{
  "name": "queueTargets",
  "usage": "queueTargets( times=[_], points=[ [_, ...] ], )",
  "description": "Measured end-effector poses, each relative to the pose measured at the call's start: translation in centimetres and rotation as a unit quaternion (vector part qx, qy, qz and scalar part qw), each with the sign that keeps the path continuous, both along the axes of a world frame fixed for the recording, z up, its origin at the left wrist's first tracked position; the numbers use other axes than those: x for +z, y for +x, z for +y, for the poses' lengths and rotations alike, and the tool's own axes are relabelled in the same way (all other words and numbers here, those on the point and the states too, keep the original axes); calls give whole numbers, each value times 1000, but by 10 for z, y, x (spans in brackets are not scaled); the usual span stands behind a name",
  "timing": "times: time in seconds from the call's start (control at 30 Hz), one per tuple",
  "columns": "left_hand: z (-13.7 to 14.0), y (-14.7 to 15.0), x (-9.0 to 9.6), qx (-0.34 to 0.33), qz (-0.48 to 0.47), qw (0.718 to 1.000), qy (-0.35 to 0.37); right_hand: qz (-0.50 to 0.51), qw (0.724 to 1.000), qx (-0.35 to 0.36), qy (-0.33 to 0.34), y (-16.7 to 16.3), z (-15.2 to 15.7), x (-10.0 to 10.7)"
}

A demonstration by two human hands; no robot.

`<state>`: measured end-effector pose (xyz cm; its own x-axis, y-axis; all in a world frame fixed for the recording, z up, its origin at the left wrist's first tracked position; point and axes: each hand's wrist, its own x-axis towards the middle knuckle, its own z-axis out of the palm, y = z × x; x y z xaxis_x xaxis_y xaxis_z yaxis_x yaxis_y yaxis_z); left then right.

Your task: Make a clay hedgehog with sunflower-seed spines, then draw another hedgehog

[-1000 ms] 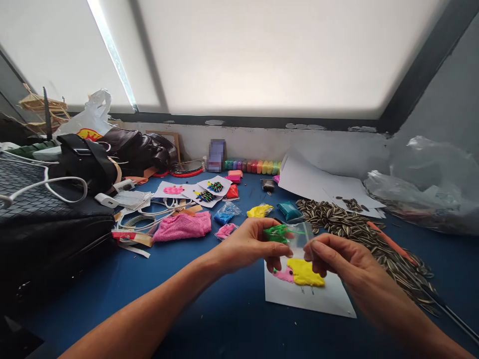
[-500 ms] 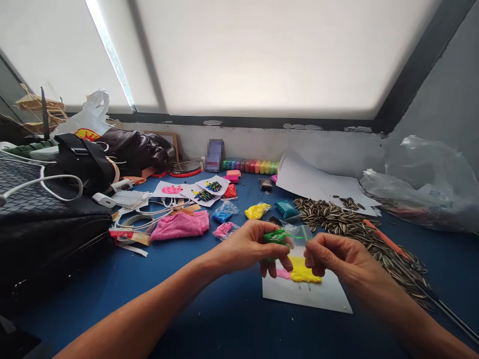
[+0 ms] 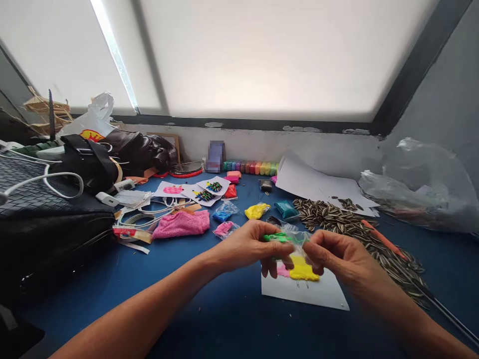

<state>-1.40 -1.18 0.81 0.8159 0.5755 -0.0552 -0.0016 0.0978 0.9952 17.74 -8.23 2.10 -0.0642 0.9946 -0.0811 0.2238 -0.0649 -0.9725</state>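
Between my hands is a small clear plastic bag of green modelling clay (image 3: 279, 238), held above the paper. My left hand (image 3: 249, 247) closes round the clay end of the bag. With thumb and fingertips, my right hand (image 3: 331, 254) pinches the clear plastic edge on the other side. Below them lies a white sheet (image 3: 299, 294) bearing a flattened yellow clay shape (image 3: 304, 270) with a pink clay piece (image 3: 283, 270) at its left. Two short drawn marks show under the yellow shape. My fingers hide part of the bag and the sheet's upper portion.
Sunflower seeds (image 3: 325, 217) are heaped at right, with an orange-handled tool (image 3: 385, 239) across them. Bags of yellow clay (image 3: 256, 211), blue clay (image 3: 224, 211) and teal clay (image 3: 287, 210) lie beyond my hands. A pink cloth (image 3: 182, 224) and black bag (image 3: 48, 239) are left.
Both hands keep hold of the bag in nearly the same place. The clear plastic between them now looks more bunched, and the green clay is more covered by the left fingers.
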Motion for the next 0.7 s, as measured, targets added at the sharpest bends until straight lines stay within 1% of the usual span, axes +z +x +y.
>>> queueTargets(
  times=[0.1, 0.23, 0.37, 0.47, 0.6, 0.7],
  points=[
    [1, 1, -1, -13, -30, 999, -32, -1, 1000, -20, 17, 3, 2, -1],
    [1, 2, -4, 4, -40, 998, -53, -5, 999, -14, 32, 5, 2, -2],
    [1, 2, -7, 13, -32, 998, -45, -6, 1000, 15, 24, 5, 2, -4],
    [3, 1, -8, 18, -32, 999, -38, -11, 1000, 16, 10, 8, 5, -4],
    [2, 1, -4, 13, -26, 999, -40, 4, 999, 39, 3, 14, 7, -4],
    [0, 1, 1, -2, -26, 999, -21, 15, 997, 68, -13, 16, 6, -4]
  ],
)
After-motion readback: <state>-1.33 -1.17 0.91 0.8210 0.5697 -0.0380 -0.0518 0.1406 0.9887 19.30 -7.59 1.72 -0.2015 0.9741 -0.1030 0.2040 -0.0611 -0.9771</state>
